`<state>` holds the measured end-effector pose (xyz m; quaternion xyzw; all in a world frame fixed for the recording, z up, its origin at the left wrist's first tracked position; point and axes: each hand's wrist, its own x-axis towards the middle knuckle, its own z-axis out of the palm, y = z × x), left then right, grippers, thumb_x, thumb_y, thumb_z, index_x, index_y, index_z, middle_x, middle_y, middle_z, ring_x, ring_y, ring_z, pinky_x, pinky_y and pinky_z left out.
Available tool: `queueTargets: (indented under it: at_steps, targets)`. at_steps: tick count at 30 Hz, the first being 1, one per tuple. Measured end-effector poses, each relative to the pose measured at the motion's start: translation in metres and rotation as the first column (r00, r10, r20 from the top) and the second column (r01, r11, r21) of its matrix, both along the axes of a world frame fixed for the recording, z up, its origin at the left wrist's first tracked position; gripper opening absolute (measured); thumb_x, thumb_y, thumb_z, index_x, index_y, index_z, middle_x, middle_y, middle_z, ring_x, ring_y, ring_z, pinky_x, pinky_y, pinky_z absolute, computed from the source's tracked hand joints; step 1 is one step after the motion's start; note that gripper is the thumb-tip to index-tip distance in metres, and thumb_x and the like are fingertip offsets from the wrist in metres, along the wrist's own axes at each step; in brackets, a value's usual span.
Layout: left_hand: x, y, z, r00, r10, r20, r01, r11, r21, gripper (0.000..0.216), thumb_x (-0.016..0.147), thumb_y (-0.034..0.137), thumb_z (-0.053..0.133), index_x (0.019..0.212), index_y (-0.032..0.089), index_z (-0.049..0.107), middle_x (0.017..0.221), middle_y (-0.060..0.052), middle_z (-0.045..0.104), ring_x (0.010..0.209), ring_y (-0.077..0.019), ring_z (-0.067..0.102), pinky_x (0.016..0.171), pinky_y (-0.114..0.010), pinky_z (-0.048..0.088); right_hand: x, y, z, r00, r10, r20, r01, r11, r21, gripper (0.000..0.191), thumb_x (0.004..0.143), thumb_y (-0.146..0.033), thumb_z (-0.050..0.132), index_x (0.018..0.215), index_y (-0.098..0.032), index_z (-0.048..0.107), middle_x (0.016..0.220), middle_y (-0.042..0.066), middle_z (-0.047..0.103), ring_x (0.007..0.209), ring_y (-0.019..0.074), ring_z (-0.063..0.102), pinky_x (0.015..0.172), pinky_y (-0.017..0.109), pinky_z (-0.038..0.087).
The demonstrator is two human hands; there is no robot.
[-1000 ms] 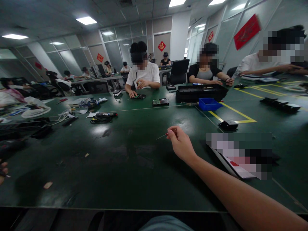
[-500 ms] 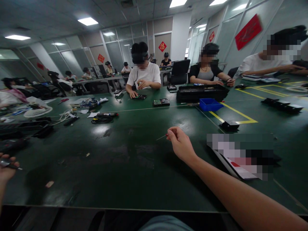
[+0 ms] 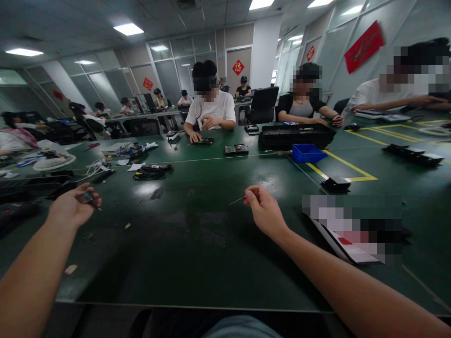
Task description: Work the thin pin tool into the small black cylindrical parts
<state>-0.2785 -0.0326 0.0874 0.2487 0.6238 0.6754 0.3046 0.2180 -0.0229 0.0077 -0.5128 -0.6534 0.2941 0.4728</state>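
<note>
My right hand [image 3: 264, 211] is closed around a small screwdriver [image 3: 237, 201]. Its thin metal shaft points left over the table, a bit of red shows at the fingers, and the rest of the handle is hidden in my grip. On the left, my left hand [image 3: 72, 204] is palm up with the fingers curled around a dark grey tool with a thin pointed tip [image 3: 87, 198]; its exact kind is unclear. Both hands are above the green table [image 3: 158, 263], far apart from each other. Beneath and beyond my left hand lie black plastic parts [image 3: 58, 180].
Across the table a co-worker [image 3: 210, 110] handles a green circuit board. A blue bin [image 3: 307, 153] stands beside a long black housing [image 3: 298, 136]. Bundled black cable [image 3: 150, 172] lies ahead, a small black block [image 3: 336, 184] to the right, and a partly blurred white packet [image 3: 352, 249] near my right forearm.
My left hand has come in from the left edge, moving right and farther over the table with the grey tool. My right hand and the screwdriver stay almost where they were.
</note>
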Motion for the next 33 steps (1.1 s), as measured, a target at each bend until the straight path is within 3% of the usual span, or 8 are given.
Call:
queueTargets:
  at_steps: [3, 7, 12, 19, 23, 28, 33]
  targets:
    - [0.049, 0.011, 0.006, 0.989, -0.082, 0.119, 0.083, 0.996, -0.012, 0.026, 0.072, -0.002, 0.047, 0.092, 0.014, 0.055, 0.074, -0.001, 0.052, 0.063, -0.0145, 0.049, 0.061, -0.028, 0.042, 0.000, 0.000, -0.001, 1.000, 0.001, -0.001, -0.001, 1.000, 0.000, 0.023, 0.099, -0.041, 0.046, 0.100, -0.023, 0.059, 0.087, 0.004, 0.070, 0.082, 0.0211, 0.067, 0.076, 0.036, 0.048]
    - [0.104, 0.021, 0.009, 0.954, -0.271, 0.126, 0.267, 0.962, 0.048, 0.033, 0.070, -0.002, 0.047, 0.097, 0.013, 0.059, 0.076, -0.002, 0.054, 0.065, -0.0150, 0.051, 0.061, -0.027, 0.043, 0.001, 0.000, 0.001, 1.000, 0.003, -0.004, -0.003, 1.000, -0.004, 0.023, 0.099, -0.042, 0.046, 0.100, -0.023, 0.059, 0.090, 0.005, 0.070, 0.084, 0.0215, 0.067, 0.077, 0.036, 0.049]
    - [0.165, 0.031, 0.005, 0.876, -0.456, 0.157, 0.441, 0.889, 0.125, 0.030, 0.073, 0.005, 0.050, 0.101, 0.012, 0.061, 0.073, -0.002, 0.054, 0.062, -0.0145, 0.052, 0.060, -0.027, 0.045, 0.002, -0.001, 0.002, 1.000, 0.015, -0.002, -0.015, 1.000, -0.009, 0.024, 0.099, -0.043, 0.046, 0.101, -0.024, 0.060, 0.089, 0.005, 0.070, 0.083, 0.0216, 0.067, 0.076, 0.036, 0.049]
    - [0.237, 0.033, -0.006, 0.752, -0.652, 0.095, 0.641, 0.758, 0.122, 0.042, 0.062, 0.004, 0.051, 0.102, 0.014, 0.061, 0.078, -0.004, 0.057, 0.067, -0.0151, 0.054, 0.061, -0.026, 0.043, 0.001, -0.002, 0.003, 1.000, 0.020, -0.020, -0.020, 1.000, -0.003, 0.024, 0.098, -0.043, 0.047, 0.101, -0.023, 0.059, 0.092, 0.006, 0.070, 0.084, 0.0219, 0.068, 0.075, 0.036, 0.050]
    - [0.269, 0.028, -0.019, 0.687, -0.726, 0.027, 0.721, 0.686, 0.095, 0.038, 0.068, 0.009, 0.050, 0.104, 0.014, 0.061, 0.080, -0.005, 0.058, 0.070, -0.0163, 0.054, 0.065, -0.030, 0.041, 0.001, -0.002, 0.004, 1.000, 0.015, -0.011, -0.014, 1.000, 0.010, 0.022, 0.098, -0.041, 0.047, 0.099, -0.023, 0.059, 0.089, 0.005, 0.070, 0.083, 0.0217, 0.068, 0.075, 0.036, 0.049]
    - [0.295, 0.022, -0.044, 0.611, -0.777, -0.152, 0.783, 0.622, -0.030, 0.039, 0.073, 0.014, 0.051, 0.112, 0.018, 0.059, 0.085, -0.006, 0.060, 0.075, -0.0183, 0.054, 0.074, -0.035, 0.040, 0.000, -0.002, 0.002, 1.000, -0.003, -0.002, 0.003, 1.000, 0.026, 0.021, 0.098, -0.040, 0.047, 0.099, -0.023, 0.059, 0.088, 0.005, 0.071, 0.082, 0.0214, 0.068, 0.074, 0.035, 0.049]
    - [0.299, 0.022, -0.070, 0.533, -0.779, -0.330, 0.746, 0.617, -0.250, 0.043, 0.074, 0.014, 0.048, 0.116, 0.019, 0.057, 0.087, -0.007, 0.062, 0.075, -0.0193, 0.054, 0.070, -0.036, 0.039, -0.001, -0.003, 0.003, 1.000, 0.003, 0.010, -0.003, 1.000, 0.022, 0.021, 0.098, -0.040, 0.047, 0.100, -0.023, 0.060, 0.087, 0.005, 0.071, 0.082, 0.0216, 0.068, 0.074, 0.035, 0.048]
